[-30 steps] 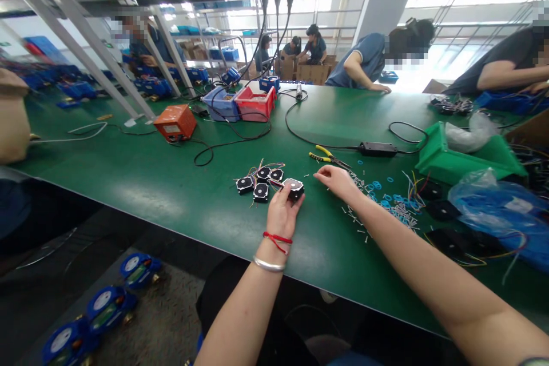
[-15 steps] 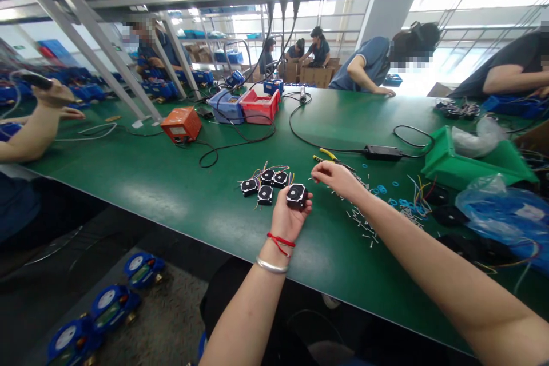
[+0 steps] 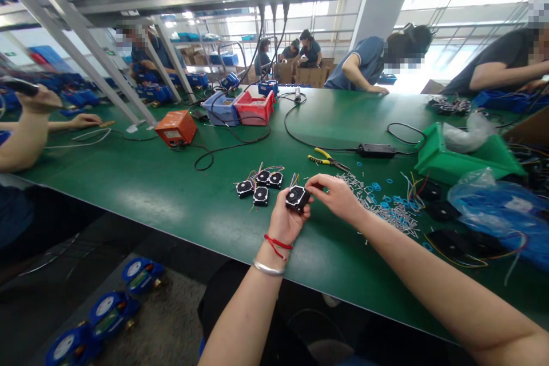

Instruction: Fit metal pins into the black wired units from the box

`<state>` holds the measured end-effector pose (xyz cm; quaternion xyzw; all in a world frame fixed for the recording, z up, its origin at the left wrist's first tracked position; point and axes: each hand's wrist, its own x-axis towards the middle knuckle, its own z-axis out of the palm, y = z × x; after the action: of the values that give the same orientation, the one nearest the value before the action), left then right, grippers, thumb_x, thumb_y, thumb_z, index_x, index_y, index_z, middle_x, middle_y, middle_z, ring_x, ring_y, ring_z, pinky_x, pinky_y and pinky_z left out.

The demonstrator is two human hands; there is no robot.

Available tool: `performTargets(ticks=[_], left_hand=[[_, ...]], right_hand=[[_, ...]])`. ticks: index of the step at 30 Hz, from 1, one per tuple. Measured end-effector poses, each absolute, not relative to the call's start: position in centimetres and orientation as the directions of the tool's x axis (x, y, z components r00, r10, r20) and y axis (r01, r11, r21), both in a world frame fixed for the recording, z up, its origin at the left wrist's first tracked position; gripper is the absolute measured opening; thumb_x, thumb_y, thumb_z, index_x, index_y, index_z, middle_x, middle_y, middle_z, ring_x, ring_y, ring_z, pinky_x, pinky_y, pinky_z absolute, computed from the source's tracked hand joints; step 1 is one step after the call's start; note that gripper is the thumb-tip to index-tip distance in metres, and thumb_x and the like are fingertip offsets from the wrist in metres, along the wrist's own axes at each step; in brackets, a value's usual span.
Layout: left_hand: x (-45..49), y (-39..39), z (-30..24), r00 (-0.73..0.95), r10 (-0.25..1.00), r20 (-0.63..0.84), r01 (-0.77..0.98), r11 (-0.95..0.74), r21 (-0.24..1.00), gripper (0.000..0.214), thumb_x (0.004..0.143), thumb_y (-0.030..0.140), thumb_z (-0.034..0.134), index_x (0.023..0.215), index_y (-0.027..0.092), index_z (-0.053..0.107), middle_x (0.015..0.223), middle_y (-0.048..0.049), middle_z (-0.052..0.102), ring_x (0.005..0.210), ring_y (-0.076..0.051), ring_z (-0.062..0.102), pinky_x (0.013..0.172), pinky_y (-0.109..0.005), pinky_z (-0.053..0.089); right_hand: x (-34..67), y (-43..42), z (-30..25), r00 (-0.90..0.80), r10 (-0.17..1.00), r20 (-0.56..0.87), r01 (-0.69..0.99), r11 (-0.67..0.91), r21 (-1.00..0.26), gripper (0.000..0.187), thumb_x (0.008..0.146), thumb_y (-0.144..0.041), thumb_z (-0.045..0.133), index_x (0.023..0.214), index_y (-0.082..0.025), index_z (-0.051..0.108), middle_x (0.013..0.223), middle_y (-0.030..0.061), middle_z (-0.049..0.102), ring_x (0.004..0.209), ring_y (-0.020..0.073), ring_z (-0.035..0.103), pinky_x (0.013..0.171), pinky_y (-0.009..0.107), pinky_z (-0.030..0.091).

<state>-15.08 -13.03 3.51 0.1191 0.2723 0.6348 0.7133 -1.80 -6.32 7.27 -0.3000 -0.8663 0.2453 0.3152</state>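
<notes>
Left hand (image 3: 283,218) grip holds black module (image 3: 297,198); right hand (image 3: 338,197) pinches its edge. Green bin (image 3: 446,163) holds clear bag (image 3: 467,132).

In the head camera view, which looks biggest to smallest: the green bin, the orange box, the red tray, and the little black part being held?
1. green bin
2. red tray and orange box: look alike, and the tray lies farther off
3. black part, in the left hand

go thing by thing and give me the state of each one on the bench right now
left hand: shut on the black module, held above the table
right hand: fingertips pinched at the module's upper edge
four black modules: lying clustered on the table, wires attached
yellow-handled pliers: lying flat, untouched
small pins: scattered loose
green bin: tipped on its side
</notes>
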Motion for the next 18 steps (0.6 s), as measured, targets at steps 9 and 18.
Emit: performTargets(ticks=[9, 18], left_hand=[[-16.0, -12.4, 3.4, -0.17, 0.915, -0.365, -0.865, 0.039, 0.501, 0.034, 0.083, 0.04, 0.043, 0.082, 0.01, 0.059, 0.073, -0.0116, 0.064, 0.056, -0.011, 0.056, 0.051, -0.02, 0.046], [-15.9, -12.1, 3.0, -0.212, 0.908, -0.362, -0.864, 0.0, 0.504, 0.031, 0.082, 0.039, 0.048, 0.087, 0.011, 0.059, 0.08, -0.0108, 0.065, 0.062, -0.012, 0.059, 0.058, -0.023, 0.049]], right_hand=[[-2.6, -0.8, 3.1, -0.62, 0.718, 0.316, 0.524, 0.678, -0.515, 0.018, 0.087, -0.025, 0.052, 0.1, -0.019, 0.062, 0.1, 0.0056, 0.061, 0.09, 0.016, 0.057, 0.086, 0.03, 0.042], [-4.3, 2.4, 1.2, -0.589, 0.802, 0.101, 0.66, 0.55, -0.512, 0.008, 0.081, -0.019, 0.057, 0.077, -0.014, 0.062, 0.082, 0.0084, 0.061, 0.081, 0.0164, 0.058, 0.079, 0.027, 0.043]])
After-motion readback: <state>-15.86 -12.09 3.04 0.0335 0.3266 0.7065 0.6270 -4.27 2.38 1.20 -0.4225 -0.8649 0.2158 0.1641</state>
